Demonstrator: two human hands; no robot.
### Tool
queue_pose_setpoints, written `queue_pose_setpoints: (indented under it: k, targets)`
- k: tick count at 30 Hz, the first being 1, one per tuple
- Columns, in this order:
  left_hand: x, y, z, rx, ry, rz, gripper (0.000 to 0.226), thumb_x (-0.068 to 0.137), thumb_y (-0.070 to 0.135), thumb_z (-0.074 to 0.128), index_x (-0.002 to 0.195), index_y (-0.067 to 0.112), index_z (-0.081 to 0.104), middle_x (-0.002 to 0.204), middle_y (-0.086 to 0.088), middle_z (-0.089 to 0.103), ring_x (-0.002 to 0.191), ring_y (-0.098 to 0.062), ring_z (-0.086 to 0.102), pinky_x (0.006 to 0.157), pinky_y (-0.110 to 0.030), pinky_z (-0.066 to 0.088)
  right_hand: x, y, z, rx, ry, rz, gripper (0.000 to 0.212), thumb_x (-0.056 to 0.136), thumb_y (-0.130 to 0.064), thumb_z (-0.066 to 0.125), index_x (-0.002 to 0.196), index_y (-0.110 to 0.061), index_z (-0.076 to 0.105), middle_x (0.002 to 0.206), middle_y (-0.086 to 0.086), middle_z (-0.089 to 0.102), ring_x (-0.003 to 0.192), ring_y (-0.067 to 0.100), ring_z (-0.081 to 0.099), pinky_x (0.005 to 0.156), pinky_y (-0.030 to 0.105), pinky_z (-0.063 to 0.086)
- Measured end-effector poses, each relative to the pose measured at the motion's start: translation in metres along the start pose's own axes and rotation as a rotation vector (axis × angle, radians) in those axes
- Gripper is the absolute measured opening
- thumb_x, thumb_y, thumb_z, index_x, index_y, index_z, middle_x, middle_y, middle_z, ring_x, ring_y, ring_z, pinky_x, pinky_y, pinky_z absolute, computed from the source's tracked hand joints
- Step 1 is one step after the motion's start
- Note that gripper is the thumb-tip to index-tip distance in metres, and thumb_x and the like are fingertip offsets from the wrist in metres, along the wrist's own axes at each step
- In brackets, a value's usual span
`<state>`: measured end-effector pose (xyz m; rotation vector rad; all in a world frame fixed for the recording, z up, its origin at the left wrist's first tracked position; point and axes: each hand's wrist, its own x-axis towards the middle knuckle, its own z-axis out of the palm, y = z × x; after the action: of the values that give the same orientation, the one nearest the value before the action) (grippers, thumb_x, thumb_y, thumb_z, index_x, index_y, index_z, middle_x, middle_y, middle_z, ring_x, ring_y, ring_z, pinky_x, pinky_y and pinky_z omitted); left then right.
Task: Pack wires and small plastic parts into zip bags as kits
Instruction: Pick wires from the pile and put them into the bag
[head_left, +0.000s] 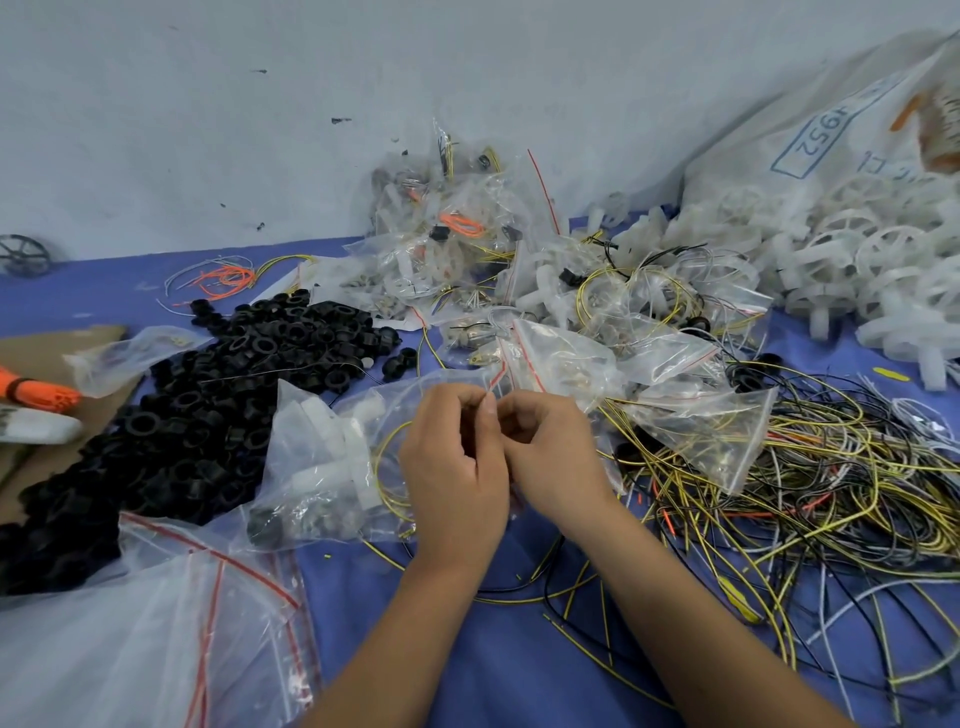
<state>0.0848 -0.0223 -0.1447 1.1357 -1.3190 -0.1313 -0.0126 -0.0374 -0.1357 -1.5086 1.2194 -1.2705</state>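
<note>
While both hands met in the middle over the blue table cover (498, 649), they pinched the top edge of a clear zip bag (332, 462). The left hand (454, 467) and the right hand (553, 457) had their fingers curled, thumbs close together, holding the thin red-striped strip of the bag. The bag was soft, shiny and crinkly. It spread out to the left of the left hand, and inside it sat white plastic parts (337, 441), a black ring and a loop of yellow wire (384, 478). Farther left of the hands lay a big pile of round black plastic rings (218, 415). To the right of the right hand was a messy tangle of thin wires (810, 499), yellow, black, white and orange. Beyond the hands was a heap of filled zip bags (467, 249). Near the left arm lay flat empty zip bags (171, 639).
</note>
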Motion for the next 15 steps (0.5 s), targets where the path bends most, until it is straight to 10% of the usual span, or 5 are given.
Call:
queue_pose_setpoints:
  k: [9, 15]
  targets:
    - [0.0004, 0.0024, -0.0012, -0.024, 0.02, -0.015, 0.01, 0.097, 0.014, 0.059, 0.088, 0.016, 0.062, 0.08, 0.01, 0.06, 0.076, -0.002, 0.056, 0.069, -0.013, 0.04, 0.0017, -0.0022, -0.0005, -0.256, 0.108, -0.19, 0.01, 0.087, -0.013, 0.069, 0.086, -0.018, 0.078, 0.075, -0.005, 0.074, 0.072, 0.012, 0.069, 0.065, 0.03, 0.055]
    - [-0.0012, 0.0027, 0.0, 0.024, 0.012, 0.019, 0.009, 0.097, 0.013, 0.06, 0.088, 0.015, 0.062, 0.082, 0.009, 0.06, 0.075, -0.004, 0.053, 0.071, -0.01, 0.038, -0.0011, -0.0019, -0.0009, -0.348, -0.061, -0.129, 0.038, 0.091, -0.018, 0.06, 0.056, -0.032, 0.058, 0.048, -0.011, 0.058, 0.044, 0.0, 0.051, 0.047, 0.016, 0.039]
